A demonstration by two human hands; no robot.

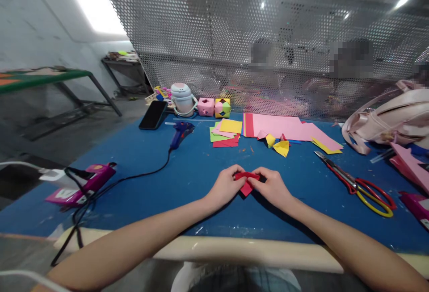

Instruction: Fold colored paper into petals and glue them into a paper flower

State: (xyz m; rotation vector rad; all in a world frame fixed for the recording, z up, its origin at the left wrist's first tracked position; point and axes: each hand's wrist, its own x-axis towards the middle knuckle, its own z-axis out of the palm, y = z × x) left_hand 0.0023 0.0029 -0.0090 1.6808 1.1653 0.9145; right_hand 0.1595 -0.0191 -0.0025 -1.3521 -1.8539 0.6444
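Between both hands is a small piece of red paper (247,188), partly folded, its lower corner pointing toward me. My left hand (227,185) pinches its left side with thumb and fingers. On the right side, my right hand (271,186) grips the paper the same way. Both hands are low over the blue table, near its front middle. Beyond them lie several folded paper pieces in yellow and pink (280,148) and a stack of small coloured squares (230,126). Fingers cover part of the red paper's upper edge.
Large pink sheets (278,126) lie at the back. Scissors (351,182) rest on the right, near a pink backpack (392,115). To the left are a blue glue gun (180,135) with its cord, a phone (153,114), a bottle (182,100) and two paper cubes (205,107).
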